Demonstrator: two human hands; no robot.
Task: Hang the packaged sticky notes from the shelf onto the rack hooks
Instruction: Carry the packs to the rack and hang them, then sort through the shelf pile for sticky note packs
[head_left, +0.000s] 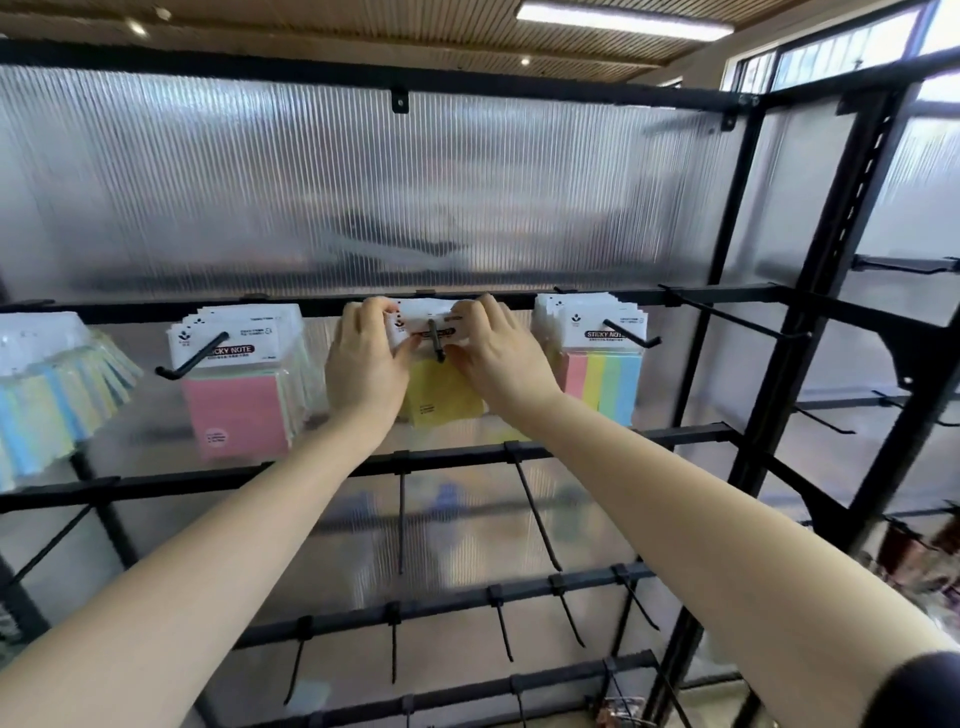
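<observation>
A pack of yellow sticky notes (442, 395) with a white header card hangs at the middle black hook (435, 340) of the upper rail. My left hand (363, 364) pinches the card's left edge and my right hand (498, 358) pinches its right edge. The hook's tip pokes out through the card between my thumbs. Pink sticky note packs (236, 410) fill the hook to the left. Multicolour packs (602, 379) fill the hook to the right.
More pastel packs (52, 395) hang at the far left. Bare black hooks (737, 322) stick out on the right of the upper rail and along the lower rails (535, 514). A ribbed translucent panel (363, 197) backs the black rack frame (821, 291).
</observation>
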